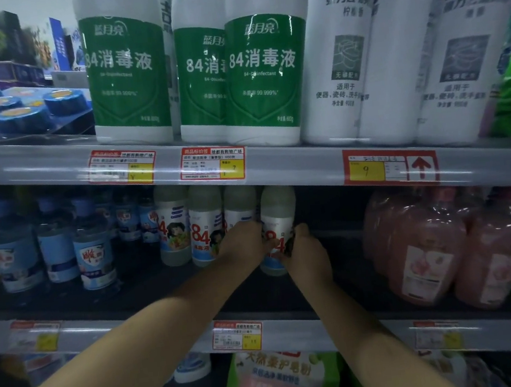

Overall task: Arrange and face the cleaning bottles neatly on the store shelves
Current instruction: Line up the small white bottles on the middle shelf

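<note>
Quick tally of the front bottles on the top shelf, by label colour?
Green-label bottles: 3
Grey-print white bottles: 3
Total: 6, counting only the fronts in view; anything behind is hidden.

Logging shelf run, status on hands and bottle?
Left hand and right hand both grip small white red-84 disinfectant bottle, middle shelf. Bottle upright, end of row. Pink bottles apart, right; nothing blocking.

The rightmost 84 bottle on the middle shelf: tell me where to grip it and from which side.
Grip the 84 bottle around its straight labelled body, coming from the open shelf front. It stands upright, with a neighbour close on its left and the upper shelf edge just above blocking its cap.
</note>
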Available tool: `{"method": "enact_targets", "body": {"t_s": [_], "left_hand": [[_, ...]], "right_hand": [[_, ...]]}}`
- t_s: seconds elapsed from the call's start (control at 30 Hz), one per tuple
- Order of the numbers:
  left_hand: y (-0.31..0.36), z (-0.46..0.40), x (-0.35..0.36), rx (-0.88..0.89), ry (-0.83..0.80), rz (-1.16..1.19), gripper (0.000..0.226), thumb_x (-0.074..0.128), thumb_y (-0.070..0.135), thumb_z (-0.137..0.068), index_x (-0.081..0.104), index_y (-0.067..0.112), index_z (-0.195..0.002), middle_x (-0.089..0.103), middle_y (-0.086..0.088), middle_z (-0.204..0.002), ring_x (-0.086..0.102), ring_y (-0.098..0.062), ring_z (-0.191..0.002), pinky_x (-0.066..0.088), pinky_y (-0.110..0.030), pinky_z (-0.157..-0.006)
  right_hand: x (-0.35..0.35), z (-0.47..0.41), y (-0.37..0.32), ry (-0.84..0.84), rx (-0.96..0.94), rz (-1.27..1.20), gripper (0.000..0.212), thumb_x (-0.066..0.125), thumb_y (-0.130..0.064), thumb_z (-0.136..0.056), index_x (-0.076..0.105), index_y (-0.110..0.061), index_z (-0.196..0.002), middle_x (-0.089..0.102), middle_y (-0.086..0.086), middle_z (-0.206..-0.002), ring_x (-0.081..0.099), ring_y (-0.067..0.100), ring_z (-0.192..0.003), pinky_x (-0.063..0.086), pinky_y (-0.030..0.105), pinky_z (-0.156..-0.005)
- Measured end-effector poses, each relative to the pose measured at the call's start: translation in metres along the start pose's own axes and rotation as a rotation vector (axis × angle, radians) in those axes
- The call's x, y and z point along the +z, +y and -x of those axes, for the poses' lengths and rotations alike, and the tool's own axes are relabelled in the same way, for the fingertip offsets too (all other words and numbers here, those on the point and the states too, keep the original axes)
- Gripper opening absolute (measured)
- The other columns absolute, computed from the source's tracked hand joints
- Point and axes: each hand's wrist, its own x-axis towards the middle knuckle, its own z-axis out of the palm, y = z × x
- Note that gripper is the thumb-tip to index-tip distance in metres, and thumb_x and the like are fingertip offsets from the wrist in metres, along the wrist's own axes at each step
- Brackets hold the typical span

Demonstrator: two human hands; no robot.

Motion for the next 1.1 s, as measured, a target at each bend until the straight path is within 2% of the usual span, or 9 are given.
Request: {"method": "enact_targets", "body": {"t_s": [0.33,0.53,0.77,0.9,1.0,1.1], "left_hand": [[-0.004,-0.014,0.011,-0.057,0.017,-0.094,0.027,0.047,0.026,-0.094,0.061,0.004,-0.087,0.065,-0.013,-0.098,0.061,-0.021,-0.089,0.040,-0.026,-0.067],[-0.008,-0.017,0.014,-0.071,-0.006,-0.099,0.024,0.047,0.023,-0.094,0.061,0.003,-0.094,0.064,-0.014,-0.103,0.060,-0.023,-0.093,0.047,-0.032,-0.078],[-0.021,-0.009,0.001,0.049,-0.076,-0.026,0.020,0.048,0.024,-0.092,0.057,0.010,-0.082,0.064,-0.012,-0.095,0.055,-0.017,-0.081,0.044,-0.029,-0.071],[-0.025,-0.005,-0.008,0.140,-0.079,-0.007,0.018,0.050,0.020,-0.091,0.060,0.006,-0.086,0.065,-0.013,-0.094,0.058,-0.019,-0.082,0.047,-0.030,-0.072],[-0.027,0.001,-0.017,0.215,-0.057,0.004,0.014,0.053,0.016,-0.089,0.060,0.004,-0.088,0.065,-0.015,-0.091,0.059,-0.020,-0.082,0.049,-0.030,-0.074],[-0.026,0.007,-0.029,0.295,-0.007,0.005,0.015,0.055,0.015,-0.087,0.059,0.004,-0.096,0.065,-0.014,-0.094,0.061,-0.025,-0.088,0.051,-0.036,-0.077]], "right_hand": [[0.013,-0.019,-0.011,-0.001,0.061,0.142,0.042,0.063,-0.024,-0.086,0.041,-0.007,-0.118,0.060,0.015,-0.114,0.061,0.027,-0.099,0.054,0.040,-0.077],[0.014,-0.021,-0.016,-0.005,0.077,0.149,0.041,0.060,-0.025,-0.088,0.039,-0.008,-0.120,0.058,0.016,-0.119,0.060,0.029,-0.103,0.053,0.041,-0.080],[0.007,-0.017,-0.016,-0.069,0.068,0.163,0.050,0.062,-0.026,-0.085,0.036,-0.007,-0.124,0.055,0.016,-0.123,0.058,0.029,-0.106,0.051,0.038,-0.081],[0.004,-0.012,-0.015,-0.070,0.059,0.123,0.052,0.066,-0.030,-0.083,0.038,-0.010,-0.123,0.057,0.014,-0.121,0.059,0.029,-0.104,0.053,0.041,-0.079],[-0.004,-0.005,-0.019,0.046,0.001,0.117,0.062,0.071,-0.030,-0.077,0.039,-0.014,-0.127,0.049,0.011,-0.127,0.051,0.028,-0.114,0.050,0.042,-0.085],[-0.016,0.003,-0.028,0.170,-0.177,0.140,0.060,0.070,-0.028,-0.077,0.042,-0.012,-0.127,0.046,0.011,-0.125,0.044,0.028,-0.117,0.044,0.041,-0.093]]}}
